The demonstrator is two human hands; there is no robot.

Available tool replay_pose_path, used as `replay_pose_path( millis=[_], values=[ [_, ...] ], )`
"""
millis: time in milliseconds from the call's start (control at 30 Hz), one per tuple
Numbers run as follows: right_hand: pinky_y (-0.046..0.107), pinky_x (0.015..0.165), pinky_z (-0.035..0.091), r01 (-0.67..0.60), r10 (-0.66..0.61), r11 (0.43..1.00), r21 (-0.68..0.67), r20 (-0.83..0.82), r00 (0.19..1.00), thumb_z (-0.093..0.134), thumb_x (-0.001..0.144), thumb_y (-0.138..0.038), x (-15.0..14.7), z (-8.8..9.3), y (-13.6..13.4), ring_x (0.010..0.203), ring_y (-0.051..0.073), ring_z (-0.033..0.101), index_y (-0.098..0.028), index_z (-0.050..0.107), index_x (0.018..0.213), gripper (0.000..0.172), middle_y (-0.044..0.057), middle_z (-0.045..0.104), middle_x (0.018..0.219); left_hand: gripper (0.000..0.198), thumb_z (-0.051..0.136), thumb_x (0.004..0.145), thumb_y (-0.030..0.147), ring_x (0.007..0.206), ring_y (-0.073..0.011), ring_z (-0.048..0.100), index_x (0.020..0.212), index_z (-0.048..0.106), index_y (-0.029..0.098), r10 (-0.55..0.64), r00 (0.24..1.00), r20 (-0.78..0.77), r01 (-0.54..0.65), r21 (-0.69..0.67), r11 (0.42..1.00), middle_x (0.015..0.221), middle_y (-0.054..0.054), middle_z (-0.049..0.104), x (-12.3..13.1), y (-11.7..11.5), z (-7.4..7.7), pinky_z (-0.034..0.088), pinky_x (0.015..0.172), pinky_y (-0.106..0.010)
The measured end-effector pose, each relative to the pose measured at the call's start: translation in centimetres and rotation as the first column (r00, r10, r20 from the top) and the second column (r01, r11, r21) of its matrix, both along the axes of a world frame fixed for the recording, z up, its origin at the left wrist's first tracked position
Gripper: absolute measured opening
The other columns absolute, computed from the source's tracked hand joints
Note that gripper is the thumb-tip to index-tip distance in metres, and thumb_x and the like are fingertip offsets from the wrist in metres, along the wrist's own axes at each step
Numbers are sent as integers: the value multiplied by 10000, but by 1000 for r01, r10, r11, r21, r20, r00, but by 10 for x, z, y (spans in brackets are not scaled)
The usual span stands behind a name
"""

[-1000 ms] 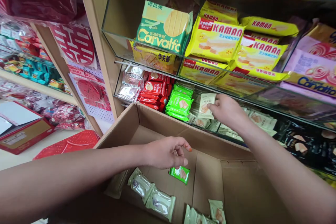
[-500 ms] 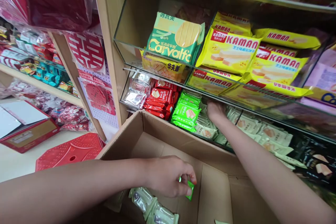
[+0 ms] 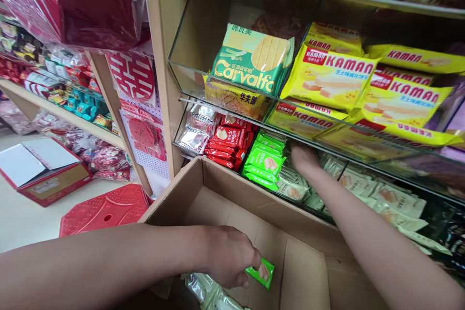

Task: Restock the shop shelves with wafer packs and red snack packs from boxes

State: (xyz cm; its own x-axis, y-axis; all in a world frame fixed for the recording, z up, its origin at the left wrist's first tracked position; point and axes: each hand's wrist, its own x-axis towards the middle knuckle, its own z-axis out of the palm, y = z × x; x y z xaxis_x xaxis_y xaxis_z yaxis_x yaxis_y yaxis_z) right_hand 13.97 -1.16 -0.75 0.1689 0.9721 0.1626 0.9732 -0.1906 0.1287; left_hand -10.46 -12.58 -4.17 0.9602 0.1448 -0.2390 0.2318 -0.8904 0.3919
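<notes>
My left hand (image 3: pixel 230 256) is inside the cardboard box (image 3: pixel 236 181), its fingers curled and closed at the edge of a green wafer packet (image 3: pixel 266 273). Part of that packet is hidden under the fingers. Below this hand are pale, clear-wrapped packets (image 3: pixel 214 293). My right hand (image 3: pixel 304 159) reaches into the lower shelf compartment, beneath the clear upper bin. The shelf edge and shadow hide its fingers. Just left of it, green wafer packets (image 3: pixel 265 157) are stacked beside pale cream packets (image 3: pixel 292 189).
Red packets (image 3: pixel 227 140) and silver packets (image 3: pixel 198 131) fill the lower shelf's left end. Above them are a green Carvalfo packet (image 3: pixel 252 58) and yellow KAMAN packets (image 3: pixel 330 77). A red plastic stool (image 3: pixel 105 210) and a red-and-white carton (image 3: pixel 43 172) stand on the floor at left.
The view has shifted slightly left. In my left hand's fingers, the green packet has turned and shows more of its printed face. My right hand stays in the shelf.
</notes>
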Motion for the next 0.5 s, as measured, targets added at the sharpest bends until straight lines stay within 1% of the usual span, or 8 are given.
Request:
replay_pose_path(
  millis=[100, 167, 233, 300, 333, 400, 433, 500],
  values=[
    [363, 781, 394, -13, 13, 1000, -15, 7, 1000, 425, 796, -193, -1, 10, -9, 992, 300, 520, -101, 520, 1079, 313, 200, 563, 1054, 331, 575, 741, 275, 824, -240, 634, 1068, 586, 227, 0, 1000, -27, 0, 30, 1000, 905, -72, 680, -1, 1, 1, 473, 650, -297],
    [346, 743, 405, -27, 28, 1000, -5, 15, 1000, 411, 812, -236, -4, 19, -28, 925, 288, 554, -120, 534, 1038, 282, 179, 589, 996, 327, 574, 745, 286, 818, -240, 635, 1064, 587, 213, -2, 999, -45, 4, 44, 999, 890, -76, 682, -2, 0, 4, 469, 642, -293],
    [336, 708, 407, -58, 55, 997, 56, 42, 998, 384, 828, -271, -10, 25, -59, 859, 271, 574, -149, 547, 952, 239, 146, 602, 924, 345, 580, 745, 289, 815, -241, 635, 1083, 576, 215, -4, 998, -64, 7, 48, 999, 885, -77, 682, -3, 0, 8, 462, 624, -290],
    [330, 644, 407, -125, 121, 985, 121, 42, 992, 386, 822, -320, -18, 23, -100, 749, 247, 583, -187, 539, 814, 203, 99, 599, 828, 376, 588, 742, 286, 816, -241, 635, 1112, 557, 224, -16, 996, -83, 19, 41, 999, 899, -75, 680, -3, -1, 14, 452, 594, -286],
    [324, 602, 404, -180, 182, 979, 101, -12, 983, 383, 818, -349, -22, 16, -121, 672, 227, 576, -204, 524, 755, 212, 70, 592, 758, 382, 589, 741, 288, 812, -241, 635, 1116, 553, 220, -28, 995, -93, 32, 38, 999, 900, -74, 679, -3, -2, 17, 444, 577, -286],
    [302, 552, 409, -314, 299, 949, -16, -264, 917, 365, 824, -405, -32, -9, -161, 588, 187, 561, -221, 527, 695, 277, 35, 576, 670, 369, 586, 744, 299, 791, -241, 636, 1098, 561, 197, -61, 992, -114, 66, 38, 997, 880, -75, 681, -3, -3, 23, 426, 543, -285],
    [293, 592, 432, -398, 312, 907, -138, -413, 856, 380, 829, -365, -38, -26, -177, 647, 182, 579, -224, 558, 747, 241, 39, 597, 723, 351, 581, 748, 303, 780, -239, 636, 1078, 569, 184, -77, 990, -122, 83, 40, 996, 867, -75, 682, -3, -4, 25, 417, 528, -285],
    [271, 626, 459, -479, 217, 834, -274, -634, 742, 506, 773, -288, -48, -65, -202, 707, 177, 594, -213, 593, 776, 115, 43, 622, 775, 315, 569, 755, 306, 771, -234, 634, 1039, 581, 170, -103, 986, -134, 109, 38, 993, 852, -70, 682, -2, -5, 28, 402, 508, -282]
  ],
)
